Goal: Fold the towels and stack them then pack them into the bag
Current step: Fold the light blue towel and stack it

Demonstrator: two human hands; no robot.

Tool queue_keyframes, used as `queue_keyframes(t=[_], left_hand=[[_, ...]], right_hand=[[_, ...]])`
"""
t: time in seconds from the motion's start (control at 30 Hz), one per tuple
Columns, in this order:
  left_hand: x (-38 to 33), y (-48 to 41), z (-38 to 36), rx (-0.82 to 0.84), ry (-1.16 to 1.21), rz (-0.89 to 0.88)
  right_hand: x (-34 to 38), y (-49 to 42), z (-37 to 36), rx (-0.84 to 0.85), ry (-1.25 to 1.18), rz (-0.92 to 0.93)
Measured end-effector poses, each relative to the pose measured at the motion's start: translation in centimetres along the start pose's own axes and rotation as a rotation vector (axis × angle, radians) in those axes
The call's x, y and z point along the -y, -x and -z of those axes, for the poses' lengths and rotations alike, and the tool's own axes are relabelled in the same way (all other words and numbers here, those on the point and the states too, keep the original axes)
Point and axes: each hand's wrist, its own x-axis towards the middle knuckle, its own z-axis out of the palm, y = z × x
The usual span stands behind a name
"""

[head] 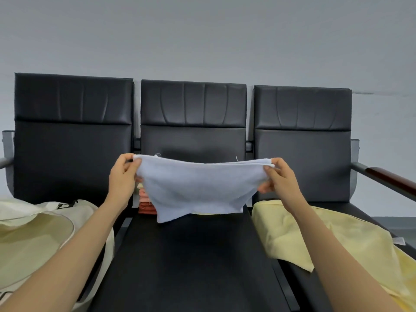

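Presently, a row of 3 black padded seats [193, 104] is recorded against a grey wall [202, 30].

At 8 o'clock in the view, a cream fabric bag [33, 235] is found lying on the left seat, its mouth gaping toward the camera.

The left hand [122, 176] is raised at 9 o'clock of the light blue towel [198, 188]. Its thumb and fingers are curled, and the towel's upper left corner is pinched between them.

At 7 o'clock of the towel, a small stack of folded towels [146, 204] in pink and red-orange is noted at the back of the middle seat [191, 266]. It is partly hidden by the held cloth.

The light blue towel is held in the air above the middle seat, doubled over. Its top edge is stretched nearly level between the 2 hands, and its lower left corner hangs lowest. Whether the hem touches the seat cannot be told. A pale yellow edge is seen just under the hem at 6 o'clock; what it belongs to cannot be told.

The right hand [280, 179] is placed at 3 o'clock of the towel, with the upper right corner gripped between thumb and curled fingers.

At 4 o'clock in the view, a yellow towel [315, 235] is spread loose and unfolded over the right seat, with a white label at its right side. A wood-topped armrest [387, 176] is observed at 3 o'clock.
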Motion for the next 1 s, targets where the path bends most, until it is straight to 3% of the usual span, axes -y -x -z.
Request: queue_keyframes(t=[0.13, 0.33, 0.43, 0.6, 0.87, 1.0], left_hand=[[0.8, 0.0, 0.7, -0.006, -0.112, 0.023], [-0.5, 0.0, 1.0, -0.042, -0.331, -0.095], [-0.9, -0.4, 0.7, 0.015, -0.377, -0.024], [-0.3, -0.7, 0.2, 0.131, -0.062, 0.267], [-0.7, -0.2, 0.7, 0.069, 0.123, 0.050], [-0.1, 0.7, 1.9, 0.083, 0.025, 0.023]], right_hand=[[0.0, 0.1, -0.2, -0.101, 0.120, 0.015], [0.5, -0.6, -0.3, -0.150, 0.171, -0.004], [0.6, -1.0, -0.3, -0.119, 0.168, -0.073], [-0.4, -1.3, -0.3, 0.051, 0.039, -0.212], [-0.1, -0.8, -0.4, -0.003, -0.161, 0.009], [0.1, 0.2, -0.3, -0.041, -0.006, -0.014]])
